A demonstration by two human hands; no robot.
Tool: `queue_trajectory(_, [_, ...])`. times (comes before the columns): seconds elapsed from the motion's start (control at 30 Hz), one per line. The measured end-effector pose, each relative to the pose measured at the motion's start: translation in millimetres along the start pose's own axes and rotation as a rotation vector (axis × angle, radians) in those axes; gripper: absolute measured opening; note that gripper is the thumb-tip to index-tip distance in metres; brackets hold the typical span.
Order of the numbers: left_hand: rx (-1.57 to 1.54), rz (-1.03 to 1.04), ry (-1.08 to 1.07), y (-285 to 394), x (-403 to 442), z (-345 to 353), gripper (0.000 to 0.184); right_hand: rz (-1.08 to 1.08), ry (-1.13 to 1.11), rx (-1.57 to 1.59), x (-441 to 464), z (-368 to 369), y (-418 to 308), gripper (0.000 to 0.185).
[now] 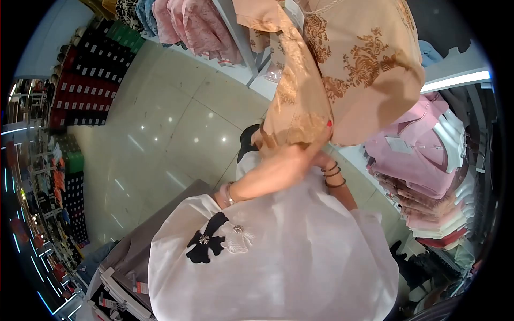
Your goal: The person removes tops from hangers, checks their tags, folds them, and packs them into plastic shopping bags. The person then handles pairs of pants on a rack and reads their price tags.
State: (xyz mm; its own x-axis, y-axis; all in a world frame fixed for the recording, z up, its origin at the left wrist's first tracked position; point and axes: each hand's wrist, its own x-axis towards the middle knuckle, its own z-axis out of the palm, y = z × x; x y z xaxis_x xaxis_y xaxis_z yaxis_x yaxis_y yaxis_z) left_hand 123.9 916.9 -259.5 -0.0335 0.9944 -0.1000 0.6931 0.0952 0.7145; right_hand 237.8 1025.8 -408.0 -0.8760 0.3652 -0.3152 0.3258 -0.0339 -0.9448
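A peach garment with brown-gold patterns [369, 64] hangs at the upper middle, one sleeve [292, 101] reaching down. My left hand [317, 143] is at the lower end of that sleeve, closed on the fabric, with one red nail showing. Just below it, my right hand [321, 159] is close under the garment, partly behind my left forearm; its fingers are hidden. Bracelets circle both wrists. A white tag [294, 13] shows near the top of the garment.
Pink garments on white hangers [412, 144] are at the right, above stacked clothes. More pink clothes [195, 27] hang at the upper left. Boxes [88, 80] line the far left. A grey-brown garment [144, 246] hangs on a rack at the lower left. Tiled floor [176, 112] lies between.
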Motion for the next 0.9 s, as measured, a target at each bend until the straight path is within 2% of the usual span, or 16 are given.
queue_trajectory(0.1, [-0.132, 0.058, -0.059, 8, 6, 8, 0.07, -0.053, -0.05, -0.068, 5, 9, -5, 0.047])
queue_trajectory(0.23, [-0.138, 0.163, 0.017, -4, 0, 10, 0.066, -0.077, -0.22, -0.204, 2, 1, -6, 0.045])
queue_trajectory(0.33, [-0.095, 0.084, -0.013, -29, -9, 9, 0.063, -0.073, -0.366, -0.322, 1, -5, -13, 0.044])
queue_trajectory(0.37, [0.01, -0.014, -0.078, -36, -13, -1, 0.062, -0.054, -0.402, -0.367, 3, -5, -23, 0.043])
queue_trajectory(0.4, [0.117, -0.108, -0.138, -45, -16, -11, 0.06, 0.127, -0.408, -0.476, 2, -6, -36, 0.04])
queue_trajectory(0.43, [0.123, -0.176, -0.093, -62, -22, -14, 0.059, 0.11, -0.473, -0.505, 1, -13, -40, 0.05])
queue_trajectory(0.47, [0.202, -0.25, -0.056, -68, -28, -22, 0.059, -0.017, -0.437, -0.678, -7, -18, -64, 0.051])
queue_trajectory(0.53, [0.286, -0.368, -0.018, -85, -41, -38, 0.06, -0.192, -0.399, -0.756, -25, -25, -106, 0.058])
queue_trajectory(0.57, [0.245, -0.405, 0.022, -90, -47, -46, 0.06, -0.239, -0.401, -0.655, -29, -30, -119, 0.065])
queue_trajectory(0.63, [0.263, -0.502, 0.037, -99, -54, -59, 0.063, -0.453, -0.433, -0.649, -42, -44, -187, 0.06])
queue_trajectory(0.73, [0.321, -0.545, 0.109, -104, -59, -68, 0.072, -0.846, -0.125, -0.747, -57, -59, -257, 0.059])
queue_trajectory(0.77, [0.309, -0.505, 0.168, -102, -60, -70, 0.067, -0.984, 0.018, -0.749, -54, -62, -270, 0.06])
queue_trajectory(0.8, [0.296, -0.464, 0.227, -100, -59, -71, 0.062, -1.016, 0.165, -0.755, -42, -64, -285, 0.06])
queue_trajectory(0.9, [0.21, -0.338, 0.5, -96, -56, -72, 0.047, -1.045, 0.656, -1.073, 1, -78, -335, 0.06])
